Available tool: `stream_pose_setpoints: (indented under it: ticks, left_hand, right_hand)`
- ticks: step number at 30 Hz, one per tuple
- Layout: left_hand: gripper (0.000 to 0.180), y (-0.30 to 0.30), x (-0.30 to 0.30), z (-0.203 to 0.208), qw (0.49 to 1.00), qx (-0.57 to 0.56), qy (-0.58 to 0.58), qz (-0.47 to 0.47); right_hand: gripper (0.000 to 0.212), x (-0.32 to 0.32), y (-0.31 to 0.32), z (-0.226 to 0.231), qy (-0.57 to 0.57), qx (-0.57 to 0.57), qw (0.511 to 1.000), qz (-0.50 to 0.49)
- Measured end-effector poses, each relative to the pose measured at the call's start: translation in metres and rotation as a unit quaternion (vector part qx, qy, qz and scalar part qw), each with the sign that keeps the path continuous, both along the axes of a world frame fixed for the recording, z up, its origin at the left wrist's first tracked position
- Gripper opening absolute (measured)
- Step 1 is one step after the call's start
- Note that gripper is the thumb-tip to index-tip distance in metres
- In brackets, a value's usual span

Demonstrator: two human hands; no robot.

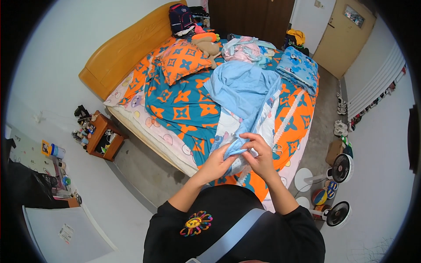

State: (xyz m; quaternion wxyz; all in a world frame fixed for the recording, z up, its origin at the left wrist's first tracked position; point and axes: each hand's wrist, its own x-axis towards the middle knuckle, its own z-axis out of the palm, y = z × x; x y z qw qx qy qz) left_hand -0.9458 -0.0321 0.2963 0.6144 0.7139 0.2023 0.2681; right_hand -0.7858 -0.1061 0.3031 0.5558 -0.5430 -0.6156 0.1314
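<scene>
Both hands on the lt-blue cloth (241, 87): my L grip (215, 165) is clamped on its near end, thumb & fingers together, & my R grip (259, 153) pinches the same bunched bit just beside it. Can't tell exactly how the folds run btwn my fingers. Cloth lies crumpled down the middle of the bed (151, 147), far part spread wide, near end gathered up in front of my shirt (232, 208). White printed fabric (227, 123) shows under/beside it; can't tell if it's the same pc. Below that, an orange/teal patterned cover (180, 113). Far side of cloth: pile of pink & blue fabric (241, 51); folded blue blanket (298, 70) to R, nr bed edge; orange pillow (184, 61) & brown plush toy (208, 47) to L, twd the wooden headboard (127, 48). White fans (343, 168) on floor, R
</scene>
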Motion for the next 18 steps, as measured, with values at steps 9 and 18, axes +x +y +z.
stream_pose_setpoints:
  ticks: [9, 18]
  left_hand:
    - [0.025, -0.012, 0.023, 0.006, 0.999, 0.052, 0.017, 0.003]
    - [0.018, 0.024, 0.032, 0.029, 0.959, 0.269, 0.070, -0.059]
  right_hand:
    - [0.014, 0.014, -0.004, -0.010, 0.165, -0.030, 0.985, 0.037]
    - [0.032, 0.046, 0.015, 0.051, -0.225, -0.036, 0.970, 0.088]
